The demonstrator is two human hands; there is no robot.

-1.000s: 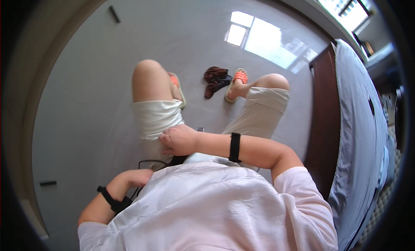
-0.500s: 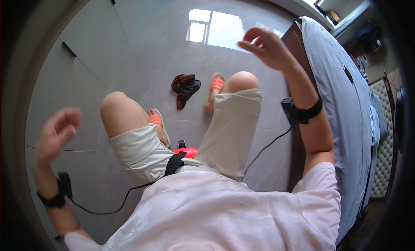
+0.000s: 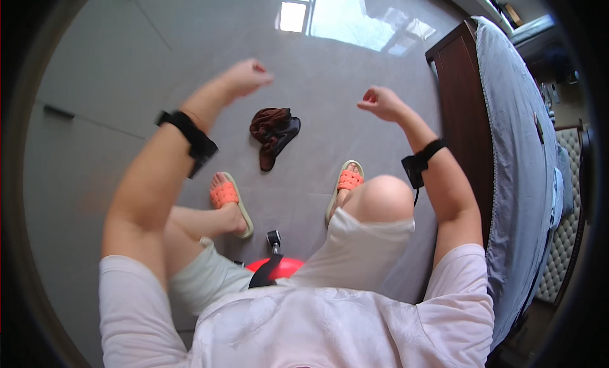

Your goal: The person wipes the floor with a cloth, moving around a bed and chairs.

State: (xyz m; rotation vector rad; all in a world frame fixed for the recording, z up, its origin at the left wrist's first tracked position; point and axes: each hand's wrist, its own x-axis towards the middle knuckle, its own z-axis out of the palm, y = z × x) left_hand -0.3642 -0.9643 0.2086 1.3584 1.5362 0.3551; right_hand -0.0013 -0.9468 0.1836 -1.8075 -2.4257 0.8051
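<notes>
A crumpled dark brown and black cloth (image 3: pixel 275 130) lies on the floor in front of my feet, ending in a thin flap toward me. Above and a little left of it is my left hand (image 3: pixel 249 77), blurred by motion, its fingers curled in. My right hand (image 3: pixel 382 104) hangs in the air to the right of the cloth, fingers curled toward the thumb. Neither hand touches the cloth, and I see nothing in either one. Each forearm wears a black strap (image 3: pixel 190 138) with a small device on it.
I sit on a red seat (image 3: pixel 282 266) with a small caster (image 3: pixel 273 238), knees apart, feet in orange sandals (image 3: pixel 347 181). A bed with a dark wooden end (image 3: pixel 458 101) stands on the right. Pale cabinet doors (image 3: pixel 82 171) with dark handles line the left.
My left hand has swung from the far left in toward the cloth. My right hand has come down slightly, its fingers more curled. My feet now show more fully, and the cloth lies where it was.
</notes>
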